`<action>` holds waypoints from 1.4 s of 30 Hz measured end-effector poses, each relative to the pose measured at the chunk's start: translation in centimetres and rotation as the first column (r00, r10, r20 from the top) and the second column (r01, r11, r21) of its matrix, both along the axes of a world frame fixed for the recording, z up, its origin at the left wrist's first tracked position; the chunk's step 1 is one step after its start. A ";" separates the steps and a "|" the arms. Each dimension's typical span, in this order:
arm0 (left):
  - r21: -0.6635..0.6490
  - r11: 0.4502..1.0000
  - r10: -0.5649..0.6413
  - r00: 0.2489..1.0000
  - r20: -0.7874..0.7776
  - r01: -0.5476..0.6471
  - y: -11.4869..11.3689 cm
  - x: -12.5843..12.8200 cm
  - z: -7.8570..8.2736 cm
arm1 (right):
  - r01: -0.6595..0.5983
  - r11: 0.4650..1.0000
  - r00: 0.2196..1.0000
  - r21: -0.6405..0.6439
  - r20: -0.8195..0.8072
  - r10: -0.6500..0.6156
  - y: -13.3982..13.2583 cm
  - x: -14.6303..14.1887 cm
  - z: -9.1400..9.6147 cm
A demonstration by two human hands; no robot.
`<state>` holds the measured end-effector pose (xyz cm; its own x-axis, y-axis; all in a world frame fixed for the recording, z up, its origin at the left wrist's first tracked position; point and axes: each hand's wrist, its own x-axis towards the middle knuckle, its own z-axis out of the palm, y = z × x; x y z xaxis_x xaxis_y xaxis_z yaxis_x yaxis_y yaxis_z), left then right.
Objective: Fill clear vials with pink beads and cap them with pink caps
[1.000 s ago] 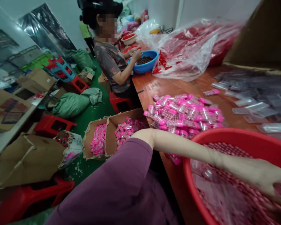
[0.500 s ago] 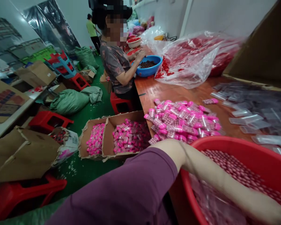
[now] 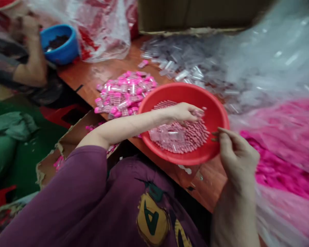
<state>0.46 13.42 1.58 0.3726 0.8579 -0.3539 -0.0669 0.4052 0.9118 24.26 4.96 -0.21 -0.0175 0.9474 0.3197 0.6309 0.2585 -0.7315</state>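
"Grip on the left (image 3: pixel 186 113) — what's it doing?"

"Narrow, bunched over the red basin (image 3: pixel 175 92), just above the pink-capped capsule packs (image 3: pixel 180 135) inside. Holding one? Can't tell."

"And the grip on the right (image 3: pixel 237 159)?"

"New since the last frame — raised at the rim, fingers curled narrow, nothing clearly held. Basin shows whole now, at the edge of the tabletop (image 3: pixel 77 73), a pile of packs (image 3: pixel 123 96) just beyond."

The heaped pink pills (image 3: pixel 193 137) are blurred
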 end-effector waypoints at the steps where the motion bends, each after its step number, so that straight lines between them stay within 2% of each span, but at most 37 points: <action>1: -0.035 0.999 -0.018 0.999 0.047 0.019 -0.8 -0.4 0.1 | 0.004 1.000 1.000 -0.017 -0.025 -0.004 0.1 0.0 -0.1; 5: -0.065 0.998 -0.015 0.983 0.185 0.028 -4.4 -0.8 0.6 | -0.088 0.996 0.989 -0.012 -0.121 0.086 0.2 -1.4 0.7; 10: -0.009 0.996 -0.081 0.976 0.201 0.084 -7.0 -0.7 0.4 | -0.236 0.972 0.959 0.021 -0.155 0.236 0.0 -2.8 2.1; 12: 0.002 0.994 -0.106 0.978 0.182 0.107 -7.3 -0.9 0.3 | -0.295 0.955 0.947 0.036 -0.119 0.297 0.3 -2.9 2.4; 15: -0.027 0.992 -0.115 0.979 0.168 0.121 -7.4 -1.1 0.3 | -0.373 0.928 0.925 -0.016 -0.078 0.371 1.0 -2.8 2.7; 21: -0.167 0.980 -0.066 0.972 0.227 0.106 -7.3 -1.3 0.3 | -0.426 0.890 0.904 -0.161 -0.126 0.409 1.5 -2.6 2.3; 24: -0.204 0.971 -0.071 0.965 0.253 0.125 -7.3 -1.4 0.2 | -0.452 0.873 0.891 -0.185 -0.126 0.435 1.7 -2.6 2.3; 30: -0.223 0.970 -0.033 0.961 0.275 0.097 -8.1 -2.0 -0.3 | -0.572 0.801 0.821 -0.178 -0.132 0.556 1.3 -2.6 2.6; 32: -0.215 0.975 0.012 0.965 0.262 0.047 -8.3 -2.1 -0.3 | -0.524 0.840 0.850 -0.142 -0.151 0.504 0.8 -2.9 2.2; 35: -0.248 0.968 0.098 0.970 0.223 -0.041 -8.3 -2.0 0.0 | -0.355 0.935 0.929 -0.001 -0.115 0.352 0.4 -2.9 0.8; 38: -0.280 0.956 0.134 0.976 0.174 -0.081 -8.3 -1.7 0.7 | -0.174 0.978 0.982 0.118 -0.051 0.181 0.3 -0.5 -0.9; 40: -0.277 0.955 0.154 0.974 0.167 -0.104 -8.2 -1.6 1.2 | 0.051 0.994 0.997 0.093 -0.054 -0.047 0.5 2.6 -2.1; 42: -0.266 0.956 0.176 0.968 0.177 -0.125 -8.1 -1.5 1.4 | 0.325 0.945 0.945 -0.017 0.027 -0.325 1.0 6.1 -3.2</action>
